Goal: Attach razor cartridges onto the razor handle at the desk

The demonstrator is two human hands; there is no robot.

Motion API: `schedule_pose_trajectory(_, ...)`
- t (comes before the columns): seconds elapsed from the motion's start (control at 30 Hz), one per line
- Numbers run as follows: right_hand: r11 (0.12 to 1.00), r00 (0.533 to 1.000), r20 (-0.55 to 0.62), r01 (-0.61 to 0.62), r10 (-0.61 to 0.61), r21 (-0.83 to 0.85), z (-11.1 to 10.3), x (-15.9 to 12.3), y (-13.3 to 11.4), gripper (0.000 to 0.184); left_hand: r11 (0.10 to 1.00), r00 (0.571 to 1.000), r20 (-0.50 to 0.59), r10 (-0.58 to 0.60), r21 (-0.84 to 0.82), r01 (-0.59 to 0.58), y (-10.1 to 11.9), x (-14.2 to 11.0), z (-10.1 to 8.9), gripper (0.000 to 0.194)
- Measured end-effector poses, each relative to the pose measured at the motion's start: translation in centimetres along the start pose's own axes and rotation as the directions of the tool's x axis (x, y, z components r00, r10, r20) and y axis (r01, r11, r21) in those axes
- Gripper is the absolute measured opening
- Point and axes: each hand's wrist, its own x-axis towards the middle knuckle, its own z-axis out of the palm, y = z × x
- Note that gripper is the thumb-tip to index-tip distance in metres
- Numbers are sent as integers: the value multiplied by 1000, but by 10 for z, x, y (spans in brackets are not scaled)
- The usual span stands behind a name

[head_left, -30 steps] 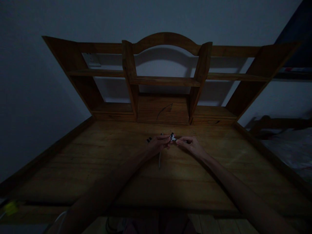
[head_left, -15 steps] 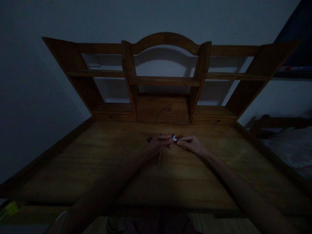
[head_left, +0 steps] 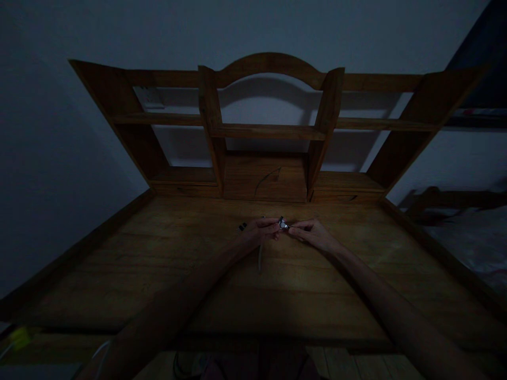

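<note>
Over the middle of the wooden desk [head_left: 309, 295], my left hand [head_left: 264, 231] pinches a small shiny metal piece with a dark part on top [head_left: 282, 224]. From the other side my right hand [head_left: 311, 234] has thumb and forefinger closed at that piece's right end, on something thin and dark. The view is too dim to tell the kind of either. A thin pale stick-like thing [head_left: 260, 258] lies under my left hand, partly hidden by it. Just left of that hand are small black pieces [head_left: 242, 226] on the desk.
A wooden shelf unit [head_left: 269, 131] stands along the back of the desk, with a thin dark curved strand [head_left: 266, 178] at its central panel. Raised wooden edges run down both sides. Something yellow [head_left: 19, 338] is at the lower left.
Almost nothing differs. Both hands stay at the small metal piece, which has shifted very slightly.
</note>
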Motion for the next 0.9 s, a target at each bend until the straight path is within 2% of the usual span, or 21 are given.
schedule_pose_trajectory(0.3,999,999,-32,1,-2,-45,1,0,-2,48,982,995,-97,27,186,-9,2,-2,2,41)
schedule_pose_trajectory(0.4,998,999,-40,0,-2,-56,1,-1,-2,47,989,996,-93,14,148,0,-2,-1,1,39)
schedule_pose_trajectory(0.7,999,999,-24,28,-29,-35,3,-1,-1,46,998,997,39,-59,-27,60,0,-3,-3,30)
schedule_pose_trajectory(0.8,999,1000,-22,18,-19,-47,2,-2,-3,46,997,997,31,-65,-30,66,2,-4,-1,30)
schedule_pose_trajectory(0.9,999,999,-37,-3,1,-50,1,-2,-5,46,999,998,-41,-48,-7,47,2,-2,2,34)
